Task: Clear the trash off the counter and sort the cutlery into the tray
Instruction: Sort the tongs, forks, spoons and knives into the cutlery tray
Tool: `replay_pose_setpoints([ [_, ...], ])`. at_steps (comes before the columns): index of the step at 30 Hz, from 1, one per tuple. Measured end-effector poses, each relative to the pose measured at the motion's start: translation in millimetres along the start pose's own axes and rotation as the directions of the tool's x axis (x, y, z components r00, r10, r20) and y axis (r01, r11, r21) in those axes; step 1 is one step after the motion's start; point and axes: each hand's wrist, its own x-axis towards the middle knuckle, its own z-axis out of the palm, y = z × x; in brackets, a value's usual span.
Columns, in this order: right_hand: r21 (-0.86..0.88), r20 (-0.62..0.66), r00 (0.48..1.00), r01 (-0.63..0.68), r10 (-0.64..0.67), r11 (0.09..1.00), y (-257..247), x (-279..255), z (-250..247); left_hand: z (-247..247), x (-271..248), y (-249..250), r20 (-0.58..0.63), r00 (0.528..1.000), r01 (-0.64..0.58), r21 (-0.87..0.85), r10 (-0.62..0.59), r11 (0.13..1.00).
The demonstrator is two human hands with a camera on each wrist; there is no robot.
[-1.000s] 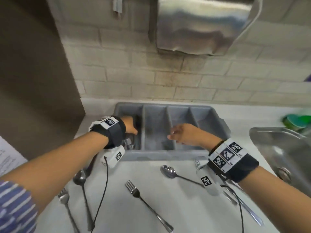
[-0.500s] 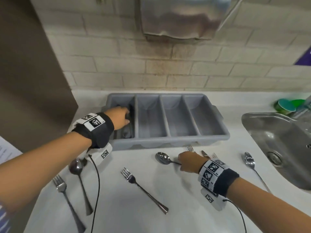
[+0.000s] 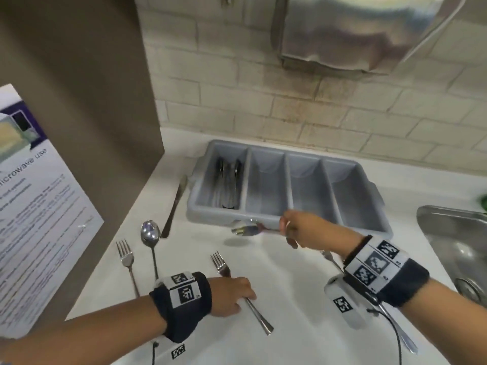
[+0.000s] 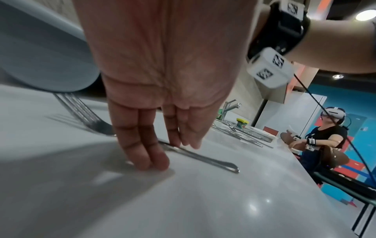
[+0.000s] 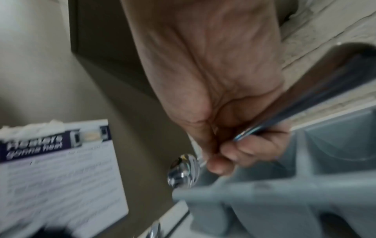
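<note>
Near the back edge of the white counter (image 3: 303, 299) sits the grey cutlery tray (image 3: 365, 185), four compartments running front to back. Leftmost compartment holds dark-looking cutlery (image 3: 228, 183); individual pieces cannot be told apart. Other three compartments show only bare grey floor.

Right hand (image 3: 307, 229) is raised just in front of the tray's front wall. Its fingers (image 5: 240, 151) are curled and pinch the handle of a spoon (image 3: 246, 229), bowl pointing toward the left edge of the counter, clear of the surface with its shadow below. Right wrist view confirms: thumb and fingers closed on the handle, bowl (image 5: 183, 170) beside the tray rim.

Left hand (image 3: 229, 296) is down at the front of the counter on a fork (image 3: 259, 318). Fingers (image 4: 142, 145) are fairly straight, tips on the counter and touching the fork's handle; fork lies flat, tines toward the tray, handle end toward the front edge. Not gripped so far as the wrist view shows.

Loose on the counter toward the left edge: a second fork (image 3: 126, 255), a second spoon (image 3: 150, 234) just beside it, and a knife (image 3: 174, 206) lying along the tray's left wall. More cutlery (image 3: 328, 256) shows partly behind the right wrist.

A steel sink (image 3: 458, 248) is set at the right edge. A printed notice (image 3: 34, 206) hangs on the brown panel at left.
</note>
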Motion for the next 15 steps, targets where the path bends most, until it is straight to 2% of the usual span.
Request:
replay_pose_setpoints([
  [3, 0.256, -0.29, 0.957, 0.086, -0.009, 0.963, -9, 24, -34, 3, -3, 1, -0.012, 0.998, 0.064, 0.01, -0.064, 0.998],
  [5, 0.419, -0.382, 0.921, 0.094, 0.081, 0.903, -8, 53, -45, 3, -9, 0, -0.037, 0.992, 0.12, 0.005, -0.12, 0.993],
  [7, 0.437, -0.35, 0.921, 0.001, 0.169, 0.899, -4, 84, -45, 5, -15, -5, -0.09, 0.98, 0.178, 0.002, -0.177, 0.984],
  [9, 0.365, -0.261, 0.942, -0.105, 0.21, 0.925, -1, 109, -38, 5, -20, -10, -0.143, 0.957, 0.254, 0.003, -0.251, 0.967],
  [12, 0.17, -0.109, 0.96, -0.236, 0.256, 0.957, 0, 132, -23, 6, -23, -18, -0.214, 0.905, 0.368, -0.039, -0.367, 0.929],
  [14, -0.037, -0.04, 0.967, -0.255, 0.254, 0.966, -8, 135, -19, 8, -23, -24, -0.264, 0.856, 0.427, -0.125, -0.444, 0.896],
  [15, -0.055, -0.035, 0.966, -0.258, 0.257, 0.965, -12, 138, -17, 10, -23, -26, -0.281, 0.831, 0.458, -0.145, -0.48, 0.877],
])
